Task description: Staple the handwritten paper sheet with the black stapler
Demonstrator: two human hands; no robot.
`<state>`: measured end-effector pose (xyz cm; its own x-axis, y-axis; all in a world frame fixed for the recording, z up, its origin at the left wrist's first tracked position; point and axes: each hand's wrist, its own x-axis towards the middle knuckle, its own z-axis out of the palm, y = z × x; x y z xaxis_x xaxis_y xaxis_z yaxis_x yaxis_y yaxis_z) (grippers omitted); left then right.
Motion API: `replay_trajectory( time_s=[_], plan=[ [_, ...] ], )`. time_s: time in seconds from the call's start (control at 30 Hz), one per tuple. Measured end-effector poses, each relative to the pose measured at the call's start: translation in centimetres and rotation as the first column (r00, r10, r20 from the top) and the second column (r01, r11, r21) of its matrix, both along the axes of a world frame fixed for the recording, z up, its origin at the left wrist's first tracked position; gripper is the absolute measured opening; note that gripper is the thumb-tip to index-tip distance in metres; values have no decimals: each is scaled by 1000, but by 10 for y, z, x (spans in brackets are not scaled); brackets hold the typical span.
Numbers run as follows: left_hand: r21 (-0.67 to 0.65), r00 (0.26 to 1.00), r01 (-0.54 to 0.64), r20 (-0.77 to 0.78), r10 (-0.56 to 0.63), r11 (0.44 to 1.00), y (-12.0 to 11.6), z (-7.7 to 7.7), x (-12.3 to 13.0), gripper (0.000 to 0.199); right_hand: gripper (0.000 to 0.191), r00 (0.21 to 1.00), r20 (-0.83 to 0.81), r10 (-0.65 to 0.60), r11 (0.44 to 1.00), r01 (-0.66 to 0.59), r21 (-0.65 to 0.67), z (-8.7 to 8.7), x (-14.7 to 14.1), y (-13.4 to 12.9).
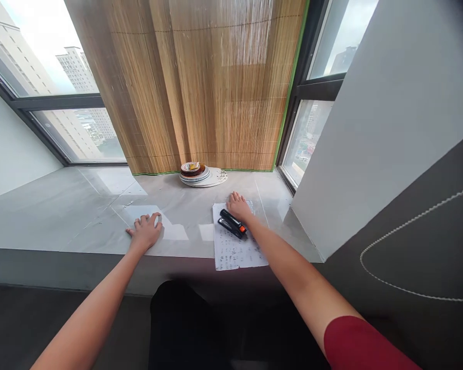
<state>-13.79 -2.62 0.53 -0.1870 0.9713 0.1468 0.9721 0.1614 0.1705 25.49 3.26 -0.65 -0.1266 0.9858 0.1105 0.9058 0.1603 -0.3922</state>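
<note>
My left hand (pixel 144 231) rests on the pale stone sill (pixel 185 205) with its fingers spread and nothing in them. On the right, my right hand (pixel 238 205) lies flat over the top edge of a sheet of paper with handwriting (pixel 231 255), fingers apart. A black stapler (pixel 232 223) with an orange-red part at its near end lies on the paper, just below my right hand. The paper's lower end reaches over the front edge of the sill.
A stack of plates (pixel 195 173) sits on an oval patterned plate (pixel 217 178) at the back, by the bamboo blind (pixel 216 92). Windows flank the blind. A white beaded cord (pixel 409 218) hangs at the right beside the wall.
</note>
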Motion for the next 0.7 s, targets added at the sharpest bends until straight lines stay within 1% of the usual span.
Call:
replay_trajectory(
  time_s=[0.1, 0.17, 0.23, 0.3, 0.37, 0.47, 0.6, 0.7],
  plan=[
    [10, 1000, 2, -6, -2, 1000, 1, -2, -1, 52, 68, 999, -20, 48, 999, -48, 0, 6, -64, 14],
    [14, 1000, -1, -3, 1, 1000, 1, -3, -1, 51, 71, 995, -63, 81, 997, -81, -6, 9, -99, 23],
    [14, 1000, -3, 7, 3, 1000, 0, -4, -1, 50, 74, 988, -99, 115, 993, -117, -15, 11, -122, 29],
    [16, 1000, 1, 13, -1, 1000, -1, -3, 0, 50, 75, 985, -102, 142, 990, -144, -11, 10, -133, 32],
    [22, 1000, 7, 6, -7, 1000, -3, -3, 0, 50, 71, 986, -76, 150, 989, -150, 9, 7, -133, 33],
    [32, 1000, 15, -6, -15, 999, -4, -4, 1, 51, 66, 991, -20, 130, 991, -129, 40, 1, -117, 30],
    [30, 1000, 23, -18, -22, 999, -5, -7, 0, 52, 65, 998, 20, 57, 998, -57, 7, -6, -73, 21],
    [15, 1000, 21, -13, -21, 1000, -6, -7, -3, 52, 66, 994, 105, -28, 999, 32, -42, -8, -35, 13]
  ],
)
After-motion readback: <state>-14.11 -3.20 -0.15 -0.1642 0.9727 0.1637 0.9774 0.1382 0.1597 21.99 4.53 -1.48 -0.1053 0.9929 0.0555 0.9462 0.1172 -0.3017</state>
